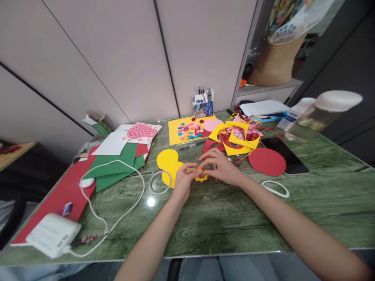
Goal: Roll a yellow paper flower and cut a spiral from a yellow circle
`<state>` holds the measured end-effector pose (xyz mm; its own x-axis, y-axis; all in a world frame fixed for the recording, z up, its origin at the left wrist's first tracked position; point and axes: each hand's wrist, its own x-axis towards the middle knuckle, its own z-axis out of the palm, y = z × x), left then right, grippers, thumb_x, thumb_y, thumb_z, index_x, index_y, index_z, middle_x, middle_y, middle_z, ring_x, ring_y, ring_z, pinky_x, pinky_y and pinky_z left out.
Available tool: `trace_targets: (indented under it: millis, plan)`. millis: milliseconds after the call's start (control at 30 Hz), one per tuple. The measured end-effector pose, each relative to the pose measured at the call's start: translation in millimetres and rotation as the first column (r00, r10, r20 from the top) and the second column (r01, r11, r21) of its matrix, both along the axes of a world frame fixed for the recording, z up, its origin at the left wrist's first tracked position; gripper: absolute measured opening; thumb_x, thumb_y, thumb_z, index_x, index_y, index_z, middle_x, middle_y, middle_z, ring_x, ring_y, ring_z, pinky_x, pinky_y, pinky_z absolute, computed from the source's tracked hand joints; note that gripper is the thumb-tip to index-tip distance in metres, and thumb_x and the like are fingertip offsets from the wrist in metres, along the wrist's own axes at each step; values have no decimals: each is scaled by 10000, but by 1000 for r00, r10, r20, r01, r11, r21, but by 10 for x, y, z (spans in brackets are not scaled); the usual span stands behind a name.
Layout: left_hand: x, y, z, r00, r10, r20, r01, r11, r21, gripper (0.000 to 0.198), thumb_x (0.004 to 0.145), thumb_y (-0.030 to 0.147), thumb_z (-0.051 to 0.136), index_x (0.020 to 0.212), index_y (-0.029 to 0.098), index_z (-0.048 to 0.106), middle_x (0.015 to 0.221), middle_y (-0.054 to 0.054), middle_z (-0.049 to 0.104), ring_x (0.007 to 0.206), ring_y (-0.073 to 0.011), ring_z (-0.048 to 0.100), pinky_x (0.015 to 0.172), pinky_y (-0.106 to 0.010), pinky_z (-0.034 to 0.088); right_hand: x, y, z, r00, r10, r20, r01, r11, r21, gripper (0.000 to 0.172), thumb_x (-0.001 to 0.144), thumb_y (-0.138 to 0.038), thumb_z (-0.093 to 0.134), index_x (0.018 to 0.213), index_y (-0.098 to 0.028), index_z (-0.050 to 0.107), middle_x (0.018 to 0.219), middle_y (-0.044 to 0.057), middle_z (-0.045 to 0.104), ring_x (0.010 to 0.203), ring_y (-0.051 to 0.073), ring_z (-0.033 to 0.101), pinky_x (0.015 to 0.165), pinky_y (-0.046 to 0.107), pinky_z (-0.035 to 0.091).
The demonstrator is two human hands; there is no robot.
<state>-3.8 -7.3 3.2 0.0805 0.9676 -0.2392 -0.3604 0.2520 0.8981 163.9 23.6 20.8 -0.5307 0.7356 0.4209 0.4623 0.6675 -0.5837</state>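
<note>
Yellow scalloped paper piece sits at the middle of the tabletop, with bare surface toward the near edge. The left hand and right hand both pinch it, fingers curled close.

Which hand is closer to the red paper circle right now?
Right. The right hand lies close beside the red paper circle, with a small gap; the left hand is farther off, on the right hand's far side, next to the yellow paper cutout.
</note>
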Motion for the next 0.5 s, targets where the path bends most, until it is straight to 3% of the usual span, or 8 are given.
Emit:
trace_targets:
  millis: [267, 500]
  plan:
    - [-65, 30, 64, 990, -137, -25, 138, 990, 36, 334, 573, 168, 759, 862, 143, 594, 599, -17, 680, 570, -153, 629, 644, -269, 449, -4, -12, -27, 997, 78, 28, -79, 996, 32, 144, 775, -274, 681, 915, -289, 714, 1061, 26, 628, 1028, 216, 482, 933, 415, 359]
    - [31, -20, 39, 999, -23, 31, 23, 1000, 10, 331, 615, 200, 747, 902, 151, 589, 691, -14, 695, 631, -105, 625, 626, -203, 424, -54, -27, -59, 997, -63, -36, 66, 994, 82, 69, 747, -231, 700, 812, -254, 711, 1049, 36, 630, 1014, 239, 472, 905, 441, 355]
